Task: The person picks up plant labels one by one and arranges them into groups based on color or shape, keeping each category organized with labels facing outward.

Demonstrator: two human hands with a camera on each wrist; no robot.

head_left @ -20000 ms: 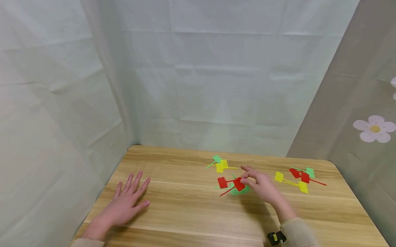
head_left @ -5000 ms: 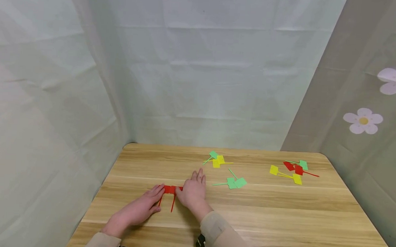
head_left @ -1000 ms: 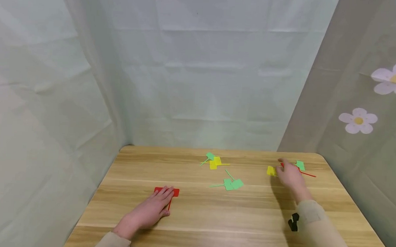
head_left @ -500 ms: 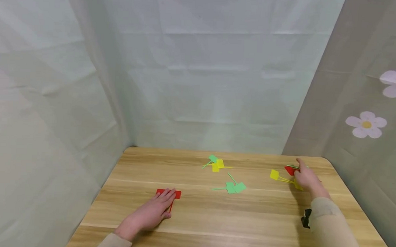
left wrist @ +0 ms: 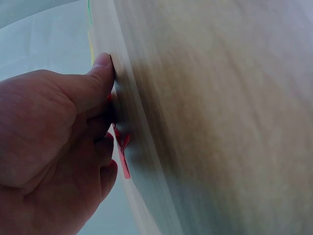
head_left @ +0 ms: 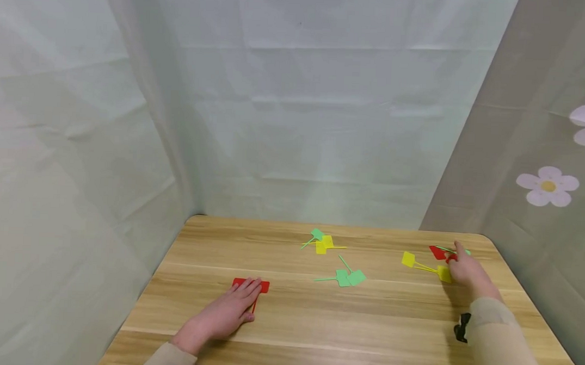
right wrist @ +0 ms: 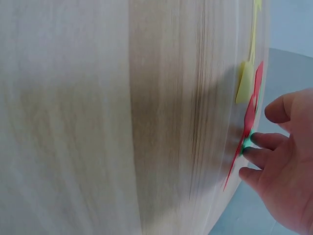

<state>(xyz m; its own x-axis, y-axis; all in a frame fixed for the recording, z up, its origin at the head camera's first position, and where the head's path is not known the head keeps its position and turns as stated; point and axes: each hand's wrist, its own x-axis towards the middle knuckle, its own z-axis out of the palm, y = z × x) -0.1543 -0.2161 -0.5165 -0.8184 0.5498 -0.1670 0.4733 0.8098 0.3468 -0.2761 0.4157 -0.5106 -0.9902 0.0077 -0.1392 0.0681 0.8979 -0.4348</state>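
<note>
My left hand [head_left: 223,313] rests with straight fingers on two red cable-tie tags [head_left: 265,286] lying side by side. Their square heads form a strip, and one thin tail shows beside the thumb. In the left wrist view, red plastic [left wrist: 126,164] shows below the fingers. At the far right, my right hand [head_left: 471,271] reaches over a small pile. Red tags [head_left: 436,252] and a green tag [head_left: 468,253] lie partly hidden there. The right wrist view has its fingertips close to the green tag [right wrist: 248,142] and a red tag [right wrist: 250,115], thumb apart.
Beside the right pile lie two yellow tags [head_left: 408,259] with tails crossing. Two green tags [head_left: 343,278] overlap mid-table, and behind them sit yellow tags [head_left: 321,247] with a green tag [head_left: 317,234]. Fabric curtains [head_left: 314,123] enclose the wooden table [head_left: 345,332].
Two red tags have gone from the middle group to under my left hand, lined up. Since then my right hand has moved to the far right, lately from beside the yellow tags onto the red ones.
</note>
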